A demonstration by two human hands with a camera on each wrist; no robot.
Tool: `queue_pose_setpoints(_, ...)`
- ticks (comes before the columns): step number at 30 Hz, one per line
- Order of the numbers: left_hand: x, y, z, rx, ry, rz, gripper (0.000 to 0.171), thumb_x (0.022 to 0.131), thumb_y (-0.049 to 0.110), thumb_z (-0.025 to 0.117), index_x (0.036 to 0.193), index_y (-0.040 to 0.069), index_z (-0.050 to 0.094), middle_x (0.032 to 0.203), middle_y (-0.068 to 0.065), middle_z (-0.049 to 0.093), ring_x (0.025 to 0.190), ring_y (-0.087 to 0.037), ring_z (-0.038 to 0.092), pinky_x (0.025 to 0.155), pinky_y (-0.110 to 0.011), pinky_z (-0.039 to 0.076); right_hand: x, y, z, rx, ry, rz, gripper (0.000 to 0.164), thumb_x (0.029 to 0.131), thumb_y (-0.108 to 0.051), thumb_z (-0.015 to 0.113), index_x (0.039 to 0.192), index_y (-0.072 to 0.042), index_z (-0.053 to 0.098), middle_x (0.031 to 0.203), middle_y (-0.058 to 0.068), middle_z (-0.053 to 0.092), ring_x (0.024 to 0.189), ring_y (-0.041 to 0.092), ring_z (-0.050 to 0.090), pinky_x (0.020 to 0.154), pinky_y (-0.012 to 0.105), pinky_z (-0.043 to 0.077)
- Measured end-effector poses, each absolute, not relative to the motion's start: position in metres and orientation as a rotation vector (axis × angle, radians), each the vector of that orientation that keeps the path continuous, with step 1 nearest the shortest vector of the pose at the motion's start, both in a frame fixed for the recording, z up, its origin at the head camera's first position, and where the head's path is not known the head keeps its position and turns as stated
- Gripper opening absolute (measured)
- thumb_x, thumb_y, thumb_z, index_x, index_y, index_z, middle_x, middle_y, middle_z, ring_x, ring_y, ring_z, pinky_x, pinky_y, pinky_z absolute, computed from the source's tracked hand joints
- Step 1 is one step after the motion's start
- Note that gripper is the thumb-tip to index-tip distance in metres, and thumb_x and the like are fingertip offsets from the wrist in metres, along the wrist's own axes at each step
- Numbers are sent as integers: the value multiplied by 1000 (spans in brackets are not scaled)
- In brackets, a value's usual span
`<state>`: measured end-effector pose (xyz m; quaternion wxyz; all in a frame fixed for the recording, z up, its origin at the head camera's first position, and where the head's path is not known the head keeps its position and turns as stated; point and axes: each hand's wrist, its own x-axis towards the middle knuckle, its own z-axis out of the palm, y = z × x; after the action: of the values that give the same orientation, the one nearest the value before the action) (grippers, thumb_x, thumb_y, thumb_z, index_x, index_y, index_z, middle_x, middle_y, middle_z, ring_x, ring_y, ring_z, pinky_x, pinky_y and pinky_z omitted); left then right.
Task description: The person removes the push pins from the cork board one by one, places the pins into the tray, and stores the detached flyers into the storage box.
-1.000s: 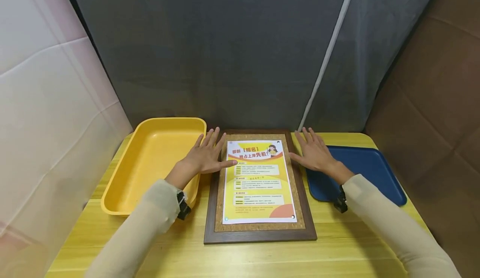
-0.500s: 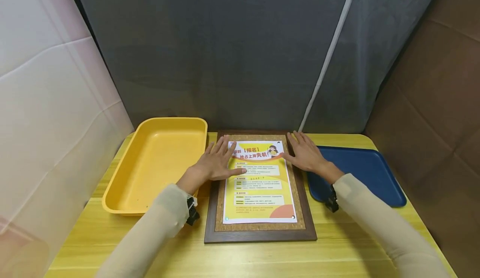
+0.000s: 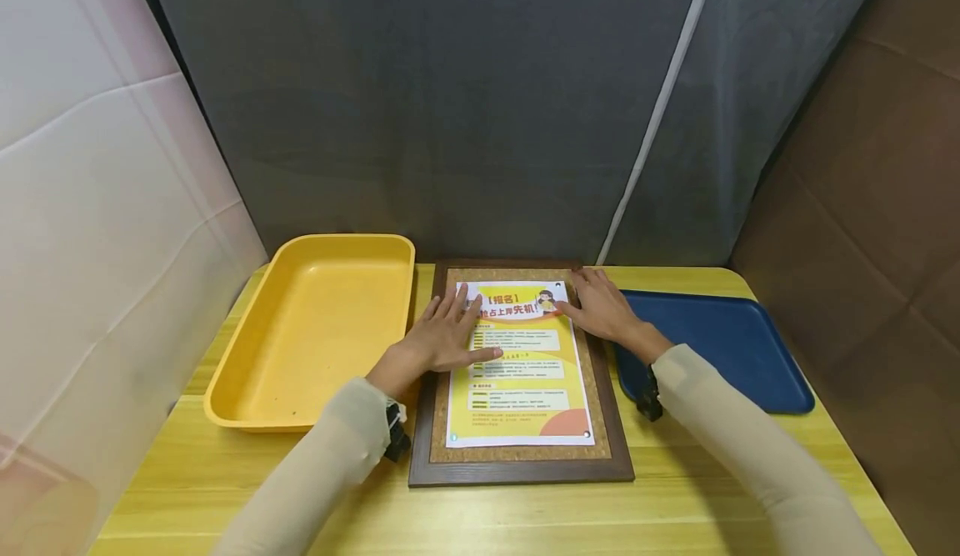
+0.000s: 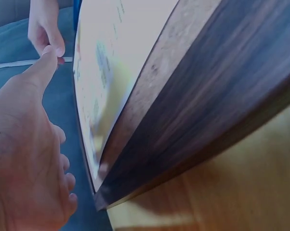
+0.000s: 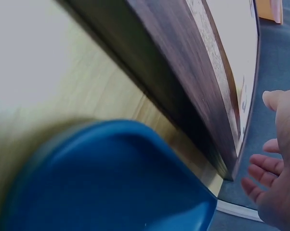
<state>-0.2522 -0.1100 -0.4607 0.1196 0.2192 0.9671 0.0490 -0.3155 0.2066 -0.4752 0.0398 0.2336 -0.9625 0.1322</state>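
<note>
A yellow and white printed poster lies flat on a cork board with a dark brown wooden frame. Small round pins show at its lower corners and its upper right corner. My left hand, fingers spread, is over the poster's upper left part and hides that corner. At the upper right edge is my right hand, its thumb reaching over the poster. Both palms face down, and neither holds anything. In the wrist views the left hand and right hand appear slightly raised above the board; contact is hard to tell.
To the left stands a deep yellow tray with a few tiny dark specks inside. A shallow blue tray lies to the right on the wooden table. A grey cloth hangs close behind the board, with a white cord down it.
Both hands have moved inward over the board, the left toward the right and slightly nearer, the right toward the left. The poster and trays have stayed in place.
</note>
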Motion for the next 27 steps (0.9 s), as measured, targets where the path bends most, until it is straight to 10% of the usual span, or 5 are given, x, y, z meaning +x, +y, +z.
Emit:
queue_pose_setpoints(8,-247,-107,-463,644,2809,146,109,97,80,43,171,9,8,177,-20,-3,164,-38,-3,131,-57,5,-323,202,-482,674,-2900,575,50,104,-32,68,137,6,65,132,25,62,124,41,56,103,57,50)
queue_pose_setpoints(16,-246,-106,-468,623,2791,160,108,98,79,44,171,8,7,177,-20,0,164,-39,-2,132,-55,7,-332,203,-490,676,-2820,734,26,101,-14,72,82,-5,58,81,10,50,81,27,46,75,43,34)
queue_pose_setpoints(27,-244,-101,-470,620,2769,133,106,98,79,43,171,10,10,177,-18,1,164,-37,-1,132,-53,8,-335,197,-498,545,-2834,875,28,99,-13,74,119,6,73,109,21,67,99,34,64,90,51,54)
